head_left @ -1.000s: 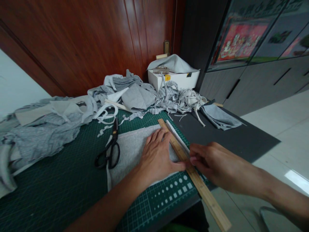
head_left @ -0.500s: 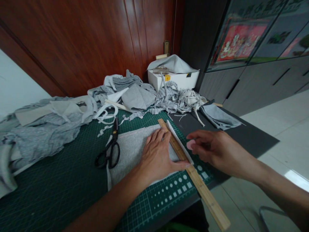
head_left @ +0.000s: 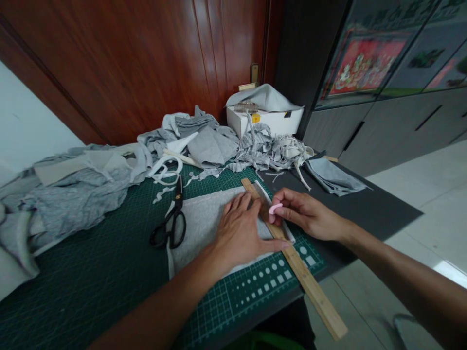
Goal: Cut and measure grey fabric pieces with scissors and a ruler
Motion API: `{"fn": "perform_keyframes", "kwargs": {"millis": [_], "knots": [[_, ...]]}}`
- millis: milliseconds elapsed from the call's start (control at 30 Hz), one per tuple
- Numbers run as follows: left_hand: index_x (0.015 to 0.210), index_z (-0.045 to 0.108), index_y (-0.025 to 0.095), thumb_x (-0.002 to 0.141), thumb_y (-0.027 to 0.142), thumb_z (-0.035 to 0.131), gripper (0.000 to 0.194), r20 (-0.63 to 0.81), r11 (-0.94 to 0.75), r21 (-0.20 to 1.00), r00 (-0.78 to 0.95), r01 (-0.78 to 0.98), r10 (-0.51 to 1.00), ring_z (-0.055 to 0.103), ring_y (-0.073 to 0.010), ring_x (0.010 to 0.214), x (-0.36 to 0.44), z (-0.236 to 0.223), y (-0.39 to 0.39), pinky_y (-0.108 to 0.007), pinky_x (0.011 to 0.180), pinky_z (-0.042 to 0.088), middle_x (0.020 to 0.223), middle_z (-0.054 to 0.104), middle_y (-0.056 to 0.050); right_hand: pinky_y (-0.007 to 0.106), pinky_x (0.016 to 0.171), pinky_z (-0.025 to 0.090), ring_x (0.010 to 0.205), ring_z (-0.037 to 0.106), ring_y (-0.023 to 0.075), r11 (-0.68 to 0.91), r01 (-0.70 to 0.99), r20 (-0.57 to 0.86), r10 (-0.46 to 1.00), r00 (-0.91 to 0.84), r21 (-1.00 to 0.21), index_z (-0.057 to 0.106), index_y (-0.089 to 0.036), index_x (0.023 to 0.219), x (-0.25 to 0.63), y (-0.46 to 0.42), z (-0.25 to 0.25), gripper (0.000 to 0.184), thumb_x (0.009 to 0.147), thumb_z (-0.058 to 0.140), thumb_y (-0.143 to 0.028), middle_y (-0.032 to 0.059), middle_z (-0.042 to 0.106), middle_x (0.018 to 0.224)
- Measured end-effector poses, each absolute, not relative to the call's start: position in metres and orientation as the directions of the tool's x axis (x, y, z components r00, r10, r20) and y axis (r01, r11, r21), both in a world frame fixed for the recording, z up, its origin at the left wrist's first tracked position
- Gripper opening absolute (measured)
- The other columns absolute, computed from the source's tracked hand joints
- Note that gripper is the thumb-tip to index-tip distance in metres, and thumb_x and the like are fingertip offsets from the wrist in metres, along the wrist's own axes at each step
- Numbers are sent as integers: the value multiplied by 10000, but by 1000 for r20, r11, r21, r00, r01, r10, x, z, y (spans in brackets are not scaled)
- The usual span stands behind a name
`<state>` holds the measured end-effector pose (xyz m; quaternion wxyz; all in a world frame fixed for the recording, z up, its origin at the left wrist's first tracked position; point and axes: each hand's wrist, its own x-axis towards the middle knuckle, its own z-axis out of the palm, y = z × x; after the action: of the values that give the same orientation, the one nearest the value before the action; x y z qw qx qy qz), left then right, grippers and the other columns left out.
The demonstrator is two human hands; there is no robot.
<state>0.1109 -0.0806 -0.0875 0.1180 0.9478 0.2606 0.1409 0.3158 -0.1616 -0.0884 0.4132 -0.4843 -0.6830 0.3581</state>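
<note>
My left hand (head_left: 242, 228) lies spread on a folded piece of grey fabric (head_left: 204, 218), its fingers and thumb pressing on a wooden ruler (head_left: 310, 277). The ruler runs slantwise across the fabric's right part, and its near end juts past the table edge. Between thumb and fingers of my right hand (head_left: 301, 211) is a small pink piece of tailor's chalk (head_left: 275, 208), held over the ruler's right side. Black-handled scissors (head_left: 177, 221) rest on the fabric's left edge, blades pointing away from me. Beneath it all is a green cutting mat (head_left: 120, 257).
Grey fabric scraps (head_left: 83, 189) are heaped along the back and left. White-handled scissors (head_left: 166, 170) lie against the heap. A white box (head_left: 273, 121) stands at the back, with cloth on top. Folded grey cloth (head_left: 332, 177) lies on the dark table (head_left: 386, 209) to the right.
My right hand has moved left with the chalk, from beside the fabric to over the ruler. My left hand stays on the ruler and fabric. The whole view has shifted slightly.
</note>
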Motion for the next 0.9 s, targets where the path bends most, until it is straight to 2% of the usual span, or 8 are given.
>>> {"fn": "perform_keyframes", "kwargs": {"millis": [100, 167, 333, 467, 533, 633, 767, 900], "knots": [[1362, 627, 219, 773, 843, 696, 861, 182, -854, 275, 848, 442, 498, 483, -417, 1433, 109, -86, -76, -602, 1147, 421, 1503, 547, -163, 306, 747, 539, 792, 662, 171, 275, 437, 217, 960, -178, -857, 552, -214, 1039, 324, -165, -91, 263, 1109, 540, -467, 29, 706, 887], [1373, 634, 225, 840, 764, 700, 761, 164, -864, 266, 863, 428, 478, 507, -400, 1413, 107, -84, -73, -581, 1126, 448, 1480, 563, -154, 290, 705, 510, 751, 639, 165, 274, 514, 211, 961, -179, -813, 558, -214, 1035, 326, -168, -92, 250, 1113, 530, -450, 24, 703, 862], [1423, 634, 251, 1041, 309, 560, 394, 103, -890, 241, 902, 386, 419, 455, -340, 1494, 104, -75, -65, -563, 1177, 413, 1562, 506, -139, 282, 703, 486, 756, 632, 167, 269, 592, 213, 963, -163, -760, 571, -221, 1034, 329, -174, -98, 223, 1118, 513, -419, 15, 692, 863], [1350, 676, 294, 959, 34, 465, 515, 42, -939, 183, 952, 292, 304, 479, -345, 1458, 107, -65, -58, -582, 1118, 436, 1544, 514, -112, 287, 700, 474, 751, 618, 173, 265, 594, 237, 963, -126, -760, 575, -230, 1024, 329, -175, -104, 224, 1117, 513, -424, 8, 676, 845], [1301, 683, 288, 927, -1, 466, 520, 31, -966, 140, 975, 215, 222, 488, -337, 1428, 109, -59, -53, -556, 1084, 438, 1479, 557, -105, 290, 698, 466, 746, 612, 176, 259, 599, 243, 964, -110, -758, 580, -231, 1021, 329, -175, -106, 230, 1115, 516, -432, 4, 667, 833], [1177, 682, 254, 937, 26, 509, 374, 13, -983, 89, 987, 158, 159, 514, -314, 1350, 111, -52, -48, -491, 1044, 413, 1329, 616, -84, 295, 707, 465, 748, 610, 181, 245, 608, 236, 967, -97, -755, 584, -231, 1012, 329, -175, -107, 247, 1113, 516, -447, 3, 657, 823], [1038, 630, 218, 940, 111, 618, 145, -59, -977, 87, 980, 194, 189, 577, -288, 1163, 104, -45, -48, -436, 970, 389, 1166, 635, -58, 307, 734, 484, 772, 622, 187, 232, 585, 221, 971, -91, -777, 589, -231, 1017, 329, -174, -108, 269, 1109, 517, -474, 17, 677, 855], [949, 559, 217, 944, 103, 609, 124, -107, -961, 150, 970, 233, 219, 620, -245, 984, 85, -39, -50, -393, 889, 377, 988, 658, -26, 324, 768, 502, 804, 629, 191, 220, 545, 200, 975, -97, -809, 592, -229, 1009, 330, -172, -107, 293, 1103, 522, -497, 31, 695, 893]]}}
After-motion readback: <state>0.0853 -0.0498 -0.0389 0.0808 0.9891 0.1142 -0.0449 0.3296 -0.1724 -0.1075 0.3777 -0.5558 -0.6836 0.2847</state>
